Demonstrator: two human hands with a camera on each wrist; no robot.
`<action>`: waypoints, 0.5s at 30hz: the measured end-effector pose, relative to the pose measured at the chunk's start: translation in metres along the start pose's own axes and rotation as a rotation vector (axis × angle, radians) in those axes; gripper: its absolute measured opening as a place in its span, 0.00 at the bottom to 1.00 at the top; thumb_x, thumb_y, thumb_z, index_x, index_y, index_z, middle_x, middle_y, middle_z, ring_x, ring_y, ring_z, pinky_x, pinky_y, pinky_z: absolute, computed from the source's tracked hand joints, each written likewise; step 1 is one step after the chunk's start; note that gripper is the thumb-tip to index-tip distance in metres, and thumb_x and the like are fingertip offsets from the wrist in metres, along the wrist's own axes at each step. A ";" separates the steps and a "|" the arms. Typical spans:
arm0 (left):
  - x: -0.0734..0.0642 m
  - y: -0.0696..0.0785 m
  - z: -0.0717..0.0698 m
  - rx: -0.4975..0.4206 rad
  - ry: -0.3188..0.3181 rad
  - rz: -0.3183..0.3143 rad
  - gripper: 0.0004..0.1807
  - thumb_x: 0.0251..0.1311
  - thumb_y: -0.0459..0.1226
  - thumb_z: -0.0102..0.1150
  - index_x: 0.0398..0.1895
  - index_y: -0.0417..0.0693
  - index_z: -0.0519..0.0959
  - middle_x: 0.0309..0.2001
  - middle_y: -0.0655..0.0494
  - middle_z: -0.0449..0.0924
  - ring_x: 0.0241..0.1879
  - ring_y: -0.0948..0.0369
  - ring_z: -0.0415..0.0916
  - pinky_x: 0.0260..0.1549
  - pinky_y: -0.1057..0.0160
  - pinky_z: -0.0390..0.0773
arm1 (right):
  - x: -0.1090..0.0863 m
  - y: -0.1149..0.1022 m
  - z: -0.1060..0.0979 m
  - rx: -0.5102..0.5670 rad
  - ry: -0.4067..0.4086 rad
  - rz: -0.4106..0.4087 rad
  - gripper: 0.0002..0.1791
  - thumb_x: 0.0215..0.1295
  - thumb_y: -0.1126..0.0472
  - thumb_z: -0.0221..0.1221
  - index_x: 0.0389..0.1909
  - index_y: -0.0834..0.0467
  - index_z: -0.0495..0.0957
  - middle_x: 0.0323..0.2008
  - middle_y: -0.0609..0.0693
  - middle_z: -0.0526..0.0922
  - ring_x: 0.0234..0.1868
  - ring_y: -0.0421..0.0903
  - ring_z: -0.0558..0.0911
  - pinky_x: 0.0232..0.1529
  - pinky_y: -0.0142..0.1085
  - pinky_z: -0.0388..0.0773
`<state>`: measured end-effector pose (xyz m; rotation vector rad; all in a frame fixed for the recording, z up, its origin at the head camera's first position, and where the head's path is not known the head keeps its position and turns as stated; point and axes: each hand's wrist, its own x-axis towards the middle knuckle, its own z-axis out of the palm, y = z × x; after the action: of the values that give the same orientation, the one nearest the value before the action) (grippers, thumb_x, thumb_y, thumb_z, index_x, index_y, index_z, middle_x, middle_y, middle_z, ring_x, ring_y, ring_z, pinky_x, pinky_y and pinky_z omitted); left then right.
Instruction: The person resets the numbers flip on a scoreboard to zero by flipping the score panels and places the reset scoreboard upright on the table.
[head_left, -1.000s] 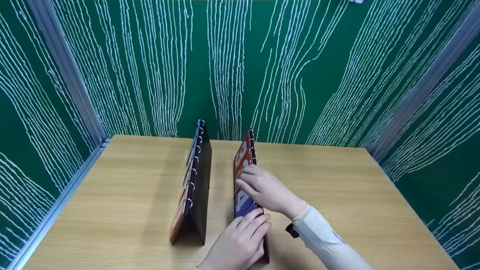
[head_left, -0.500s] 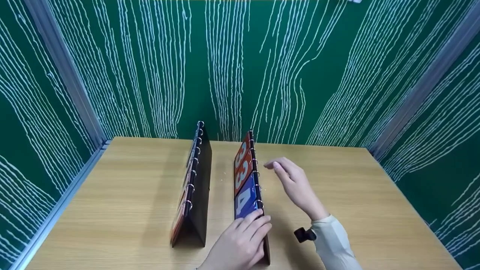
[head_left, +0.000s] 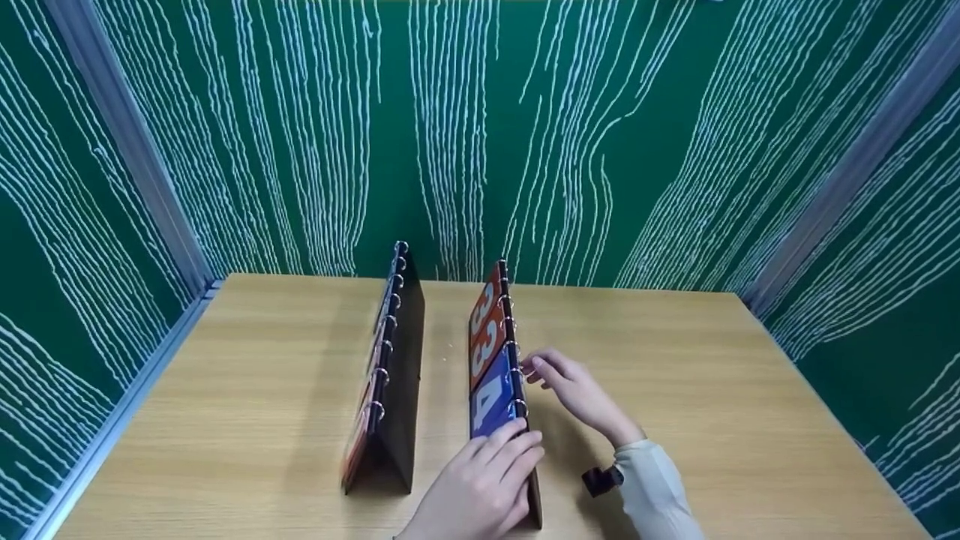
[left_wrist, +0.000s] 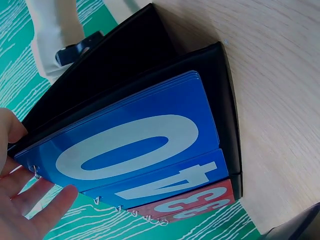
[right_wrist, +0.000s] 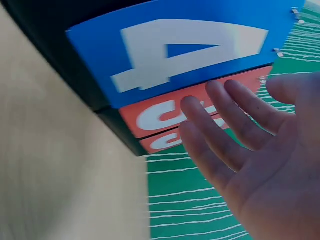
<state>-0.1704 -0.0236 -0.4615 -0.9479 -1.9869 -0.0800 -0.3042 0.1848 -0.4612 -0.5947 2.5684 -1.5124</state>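
A tabletop flip scoreboard (head_left: pixel 487 405) stands like a tent at the middle of the table, with ringed number cards along its spine. My left hand (head_left: pixel 480 476) holds its near end at the top edge. In the left wrist view, the blue 0 card (left_wrist: pixel 145 145) lies beside a blue 4 card (left_wrist: pixel 172 182) and red 3 cards (left_wrist: pixel 200 200). My right hand (head_left: pixel 581 394) is beside the scoreboard's right face, by the rings. In the right wrist view its fingers (right_wrist: pixel 215 145) are spread loosely, holding nothing, before another blue 4 card (right_wrist: pixel 150 60) and red cards.
A second flip scoreboard (head_left: pixel 409 375) stands parallel on the left, its black back towards the first. Under both is a wooden table (head_left: pixel 247 390). Green walls (head_left: pixel 637 135) with white wavy lines enclose the back and sides.
My right hand has left the cards on the scoreboard's left face, crossed over the top to the right, then come lower and closer to the right face. The left hand stays put.
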 end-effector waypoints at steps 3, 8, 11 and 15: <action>0.001 0.001 0.001 0.001 0.014 0.004 0.22 0.51 0.47 0.61 0.50 0.52 0.82 0.55 0.61 0.84 0.61 0.60 0.79 0.49 0.68 0.79 | 0.000 0.006 0.000 -0.007 -0.022 0.019 0.21 0.81 0.49 0.44 0.54 0.58 0.78 0.50 0.56 0.85 0.53 0.56 0.83 0.59 0.55 0.77; 0.000 0.003 0.001 0.002 0.011 -0.002 0.23 0.49 0.48 0.62 0.51 0.53 0.82 0.55 0.61 0.84 0.61 0.60 0.79 0.49 0.68 0.79 | -0.001 0.017 0.001 -0.013 -0.073 0.033 0.22 0.81 0.50 0.43 0.54 0.62 0.78 0.49 0.58 0.85 0.53 0.56 0.84 0.58 0.55 0.78; -0.001 0.003 0.001 0.008 0.014 -0.001 0.23 0.49 0.48 0.63 0.50 0.53 0.82 0.55 0.61 0.84 0.61 0.60 0.79 0.49 0.68 0.79 | -0.002 0.022 0.002 -0.005 -0.098 0.042 0.22 0.82 0.52 0.42 0.53 0.63 0.78 0.48 0.60 0.86 0.52 0.57 0.84 0.58 0.55 0.79; -0.001 0.004 0.001 -0.001 0.013 -0.009 0.22 0.50 0.47 0.63 0.50 0.53 0.82 0.55 0.60 0.84 0.61 0.60 0.79 0.48 0.67 0.79 | -0.004 0.028 0.000 0.005 -0.145 0.064 0.23 0.82 0.53 0.40 0.52 0.65 0.78 0.47 0.63 0.86 0.50 0.58 0.85 0.56 0.52 0.80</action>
<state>-0.1683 -0.0210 -0.4635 -0.9368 -1.9793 -0.0926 -0.3083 0.1979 -0.4853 -0.5921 2.4504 -1.4011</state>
